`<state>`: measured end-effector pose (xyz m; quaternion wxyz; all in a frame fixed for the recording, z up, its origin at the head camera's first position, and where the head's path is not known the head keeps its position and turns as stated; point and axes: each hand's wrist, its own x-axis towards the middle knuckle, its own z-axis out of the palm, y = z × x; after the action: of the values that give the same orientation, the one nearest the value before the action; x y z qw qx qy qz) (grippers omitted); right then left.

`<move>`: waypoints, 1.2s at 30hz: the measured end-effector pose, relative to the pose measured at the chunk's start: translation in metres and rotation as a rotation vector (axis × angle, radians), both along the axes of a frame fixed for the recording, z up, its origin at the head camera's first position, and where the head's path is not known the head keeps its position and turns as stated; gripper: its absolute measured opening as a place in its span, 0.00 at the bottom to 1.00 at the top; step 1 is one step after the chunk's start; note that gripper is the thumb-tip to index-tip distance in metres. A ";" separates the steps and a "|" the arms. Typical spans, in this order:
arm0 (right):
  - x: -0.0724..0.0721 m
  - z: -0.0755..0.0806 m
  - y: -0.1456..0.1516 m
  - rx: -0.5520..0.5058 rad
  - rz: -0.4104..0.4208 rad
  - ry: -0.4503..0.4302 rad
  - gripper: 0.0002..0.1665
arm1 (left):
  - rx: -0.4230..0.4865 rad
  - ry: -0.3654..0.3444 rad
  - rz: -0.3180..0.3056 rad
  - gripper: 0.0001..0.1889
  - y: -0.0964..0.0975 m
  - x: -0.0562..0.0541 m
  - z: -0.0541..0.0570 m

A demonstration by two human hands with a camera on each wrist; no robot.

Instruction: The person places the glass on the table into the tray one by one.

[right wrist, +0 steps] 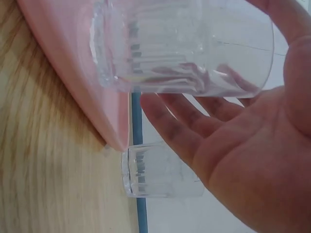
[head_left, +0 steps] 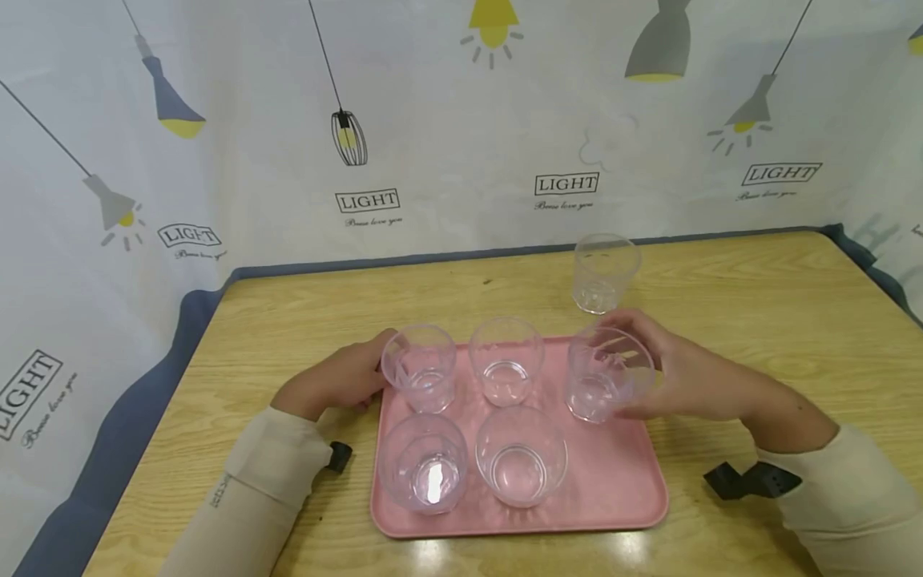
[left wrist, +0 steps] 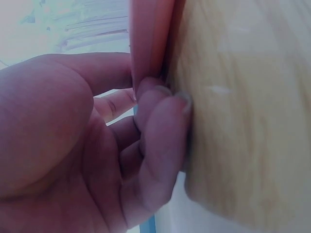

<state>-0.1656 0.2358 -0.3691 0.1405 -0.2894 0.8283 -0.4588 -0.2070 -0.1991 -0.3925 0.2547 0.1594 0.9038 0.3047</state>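
Observation:
A pink tray (head_left: 613,489) lies on the wooden table with several clear plastic cups on it. At its left edge my left hand (head_left: 353,373) grips the rim; in the left wrist view the thumb lies against the tray wall (left wrist: 146,43) and curled fingertips reach under the edge. My right hand (head_left: 695,381) holds a clear cup (head_left: 594,397) by its sides at the tray's back right. In the right wrist view this cup (right wrist: 180,53) stands upright on the tray, between the thumb and the fingers (right wrist: 170,128).
Another clear cup (head_left: 606,272) stands on the table (head_left: 303,312) behind the tray. On the tray, two cups stand in front, a left one (head_left: 421,465) and a middle one (head_left: 522,457); two more, one (head_left: 421,369) and another (head_left: 506,361), stand behind them. A lamp-patterned curtain (head_left: 461,144) hangs beyond.

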 end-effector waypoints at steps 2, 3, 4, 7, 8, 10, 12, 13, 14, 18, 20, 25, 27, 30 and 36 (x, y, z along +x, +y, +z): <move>0.002 0.002 -0.001 0.000 0.041 -0.015 0.51 | -0.005 0.000 0.000 0.14 0.000 0.000 0.000; 0.004 0.003 -0.001 0.003 0.057 -0.025 0.50 | -0.007 -0.001 -0.002 0.14 0.000 0.000 0.000; 0.005 0.004 -0.002 0.009 0.069 -0.035 0.50 | -0.009 -0.002 -0.002 0.14 0.000 0.000 0.000; 0.010 0.007 -0.005 0.040 0.093 -0.045 0.49 | -0.014 -0.002 -0.002 0.13 0.000 0.000 0.000; 0.013 0.008 -0.006 0.054 0.102 -0.046 0.49 | -0.015 -0.001 -0.003 0.13 0.000 0.000 0.000; 0.016 0.010 -0.007 0.070 0.126 -0.031 0.50 | -0.017 0.001 -0.004 0.13 0.000 -0.001 0.000; 0.019 0.012 -0.008 0.079 0.154 -0.012 0.51 | -0.017 0.002 -0.003 0.13 0.000 -0.001 0.000; 0.020 0.013 -0.008 0.086 0.163 -0.004 0.51 | -0.017 0.002 -0.003 0.13 0.000 -0.001 0.000; 0.021 0.014 -0.008 0.094 0.178 0.005 0.52 | -0.017 0.003 -0.004 0.13 0.001 -0.001 0.000; 0.024 0.016 -0.009 0.109 0.224 0.028 0.50 | -0.023 0.004 -0.007 0.14 0.001 -0.002 0.000; 0.025 0.017 -0.009 0.115 0.248 0.027 0.49 | -0.022 0.004 -0.008 0.14 0.001 -0.002 0.000; 0.028 0.019 -0.007 0.129 0.285 0.019 0.50 | -0.023 0.010 -0.011 0.14 0.001 -0.002 -0.001; 0.028 0.019 -0.006 0.137 0.296 0.023 0.50 | -0.024 0.012 -0.012 0.14 0.000 -0.002 -0.001; 0.028 0.019 -0.006 0.138 0.310 0.019 0.51 | -0.021 0.008 -0.008 0.14 0.000 -0.002 -0.001; 0.030 0.018 -0.006 0.130 0.340 0.020 0.51 | -0.014 0.003 -0.005 0.16 0.000 -0.002 -0.002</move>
<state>-0.1361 0.2297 -0.3508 0.2262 -0.4204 0.7966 -0.3710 -0.2085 -0.1996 -0.3942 0.2552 0.1602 0.9060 0.2975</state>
